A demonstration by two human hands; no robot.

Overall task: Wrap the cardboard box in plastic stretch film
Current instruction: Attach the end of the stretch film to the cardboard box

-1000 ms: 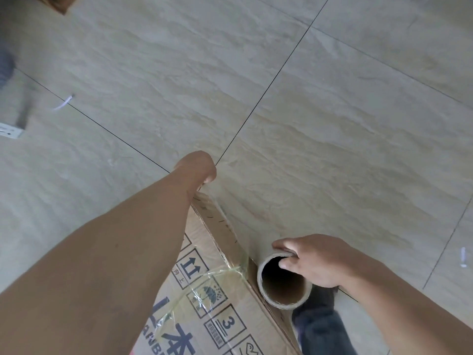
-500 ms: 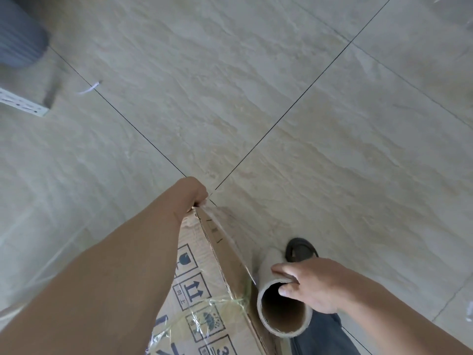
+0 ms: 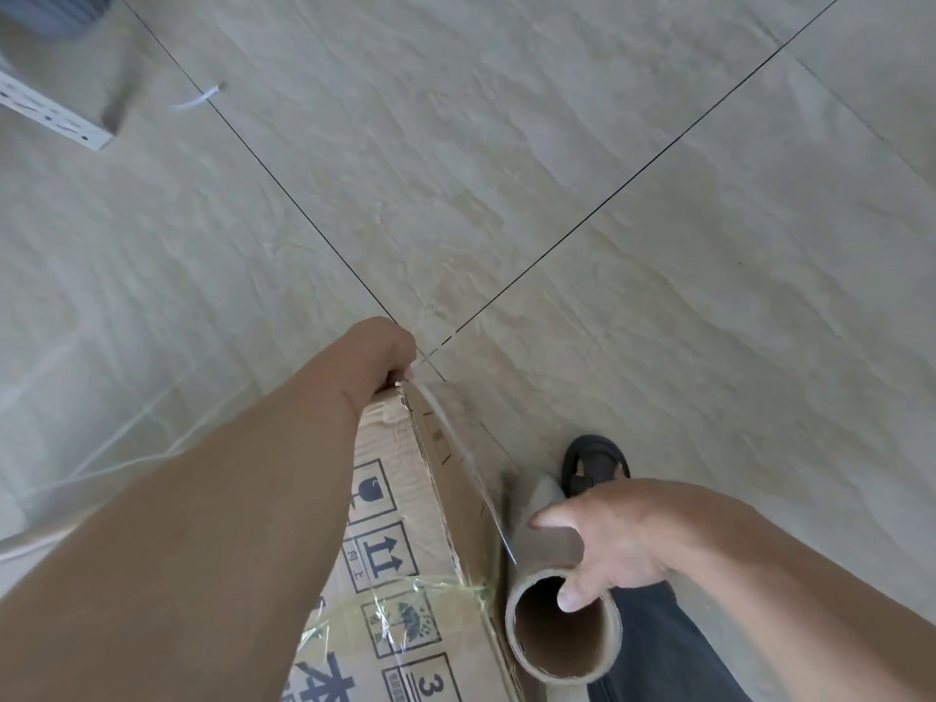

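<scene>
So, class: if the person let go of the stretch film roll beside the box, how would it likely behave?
The stretch film roll is a hollow cardboard-cored cylinder, so it would probably roll freely on the smooth tiled floor. Little film seems left, so it is likely light. The right hand hooks its rim.

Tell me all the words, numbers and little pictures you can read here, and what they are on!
All print is on the cardboard box:
Wine glass sign: no words.
Two up arrows sign, with "向上" under it.
Umbrella with rain sign: its small characters are too blurred to read.
Stack sign with "3".
Big dark characters at the bottom edge: cut off and partly hidden by the arm, so not readable.
The film roll and the white strip on the floor show no readable text.
</scene>
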